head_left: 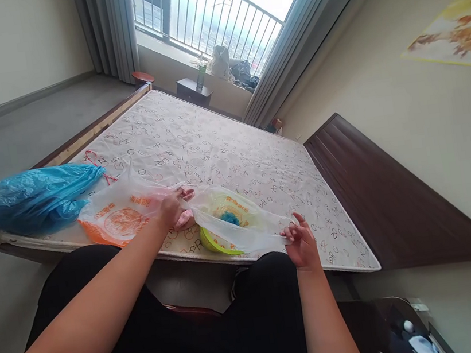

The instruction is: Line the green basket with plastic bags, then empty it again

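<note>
L hand (175,206) & R hand (302,244) pinched plastic bag (265,236) at 6 o'clock on mattress (214,144), partly over green bowl (215,244). Prob. v. light, soft, slippery, tearable; best gripped 9 & 3 o'clock.

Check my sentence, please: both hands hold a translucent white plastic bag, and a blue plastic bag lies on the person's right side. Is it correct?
Not the side: the head view shows the blue plastic bag on the person's left. The left hand and right hand do hold the translucent white plastic bag.
</note>
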`<state>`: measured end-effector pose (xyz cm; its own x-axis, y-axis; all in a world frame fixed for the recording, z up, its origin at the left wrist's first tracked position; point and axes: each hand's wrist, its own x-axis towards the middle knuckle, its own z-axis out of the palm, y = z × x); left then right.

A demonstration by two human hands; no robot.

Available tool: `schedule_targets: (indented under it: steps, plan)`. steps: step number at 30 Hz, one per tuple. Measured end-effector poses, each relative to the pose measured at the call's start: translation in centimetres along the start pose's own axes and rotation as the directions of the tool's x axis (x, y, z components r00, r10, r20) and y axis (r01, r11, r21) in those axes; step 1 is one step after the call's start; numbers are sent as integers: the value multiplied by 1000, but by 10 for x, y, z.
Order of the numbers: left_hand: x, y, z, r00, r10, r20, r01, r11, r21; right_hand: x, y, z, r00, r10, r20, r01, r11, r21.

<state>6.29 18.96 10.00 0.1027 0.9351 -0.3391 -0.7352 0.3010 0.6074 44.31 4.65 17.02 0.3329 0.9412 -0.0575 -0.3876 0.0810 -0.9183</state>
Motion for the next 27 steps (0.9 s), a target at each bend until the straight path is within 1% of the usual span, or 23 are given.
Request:
schedule_targets:
  steps: [2, 4, 5, 7, 9, 11, 12, 13, 14, 15, 16, 18, 19, 20, 21, 22, 23, 24, 25, 26, 27]
  plan:
    - [-1, 12, -1, 995, 21, 95, -12, 996, -91, -2, -7, -1, 1000, -12, 0, 12, 1000, 16]
    - [-2, 23, -4, 980, 64, 186, -30, 983, -180, -3, -8, -2, 999, -26, -47, 28, 999, 46]
    - [-2, 27, -5, 974, 84, 211, -38, 976, -213, -3, -6, -2, 997, -22, -72, 26, 998, 54]
    - [-1, 32, -5, 968, 114, 224, -59, 969, -240, -3, -1, 0, 993, -11, -117, 14, 1000, 24]
    - [-2, 31, -1, 968, 124, 216, -78, 975, -210, -3, 7, 3, 983, -36, -182, 22, 997, -81]
    - [-6, 26, 7, 966, 142, 216, -116, 985, -128, -4, 13, 8, 946, -127, -299, 55, 969, -239]
    - [-10, 22, 13, 960, 176, 219, -164, 984, -72, -6, 15, 12, 918, -190, -348, 71, 942, -328]
    - [-15, 16, 20, 948, 225, 225, -229, 973, -9, -7, 16, 17, 893, -253, -372, 83, 905, -416]
    - [-21, 10, 27, 929, 284, 238, -305, 951, 58, -10, 16, 23, 877, -307, -370, 93, 864, -495]
    - [-28, 3, 34, 903, 344, 258, -384, 914, 127, -13, 14, 30, 876, -341, -340, 101, 820, -563]
    - [-36, -4, 40, 875, 387, 290, -450, 872, 194, -17, 12, 38, 888, -358, -290, 111, 776, -621]
    - [-53, -18, 50, 824, 418, 383, -541, 783, 307, -25, 4, 58, 913, -370, -172, 147, 691, -708]
    - [-60, -24, 54, 799, 403, 446, -572, 739, 356, -29, 0, 69, 922, -376, -93, 187, 643, -743]
    - [-68, -29, 57, 771, 371, 517, -602, 690, 403, -32, -5, 79, 929, -371, 10, 244, 591, -769]
    - [-74, -33, 61, 739, 324, 591, -633, 634, 444, -35, -9, 90, 930, -340, 137, 312, 537, -784]
    - [-79, -37, 63, 701, 264, 663, -666, 577, 474, -38, -12, 99, 920, -283, 273, 383, 487, -785]
    - [-84, -40, 66, 659, 203, 724, -699, 523, 489, -40, -14, 107, 893, -206, 400, 450, 445, -774]
    - [-87, -42, 69, 618, 147, 773, -727, 480, 490, -42, -15, 114, 855, -124, 504, 506, 412, -758]
    - [-89, -45, 72, 583, 104, 806, -749, 455, 482, -43, -15, 120, 815, -52, 577, 549, 386, -741]
    - [-91, -47, 74, 562, 68, 825, -755, 451, 477, -44, -13, 124, 783, -1, 622, 579, 367, -728]
    - [-91, -49, 76, 557, 36, 830, -746, 463, 480, -45, -10, 127, 764, 29, 645, 596, 354, -721]
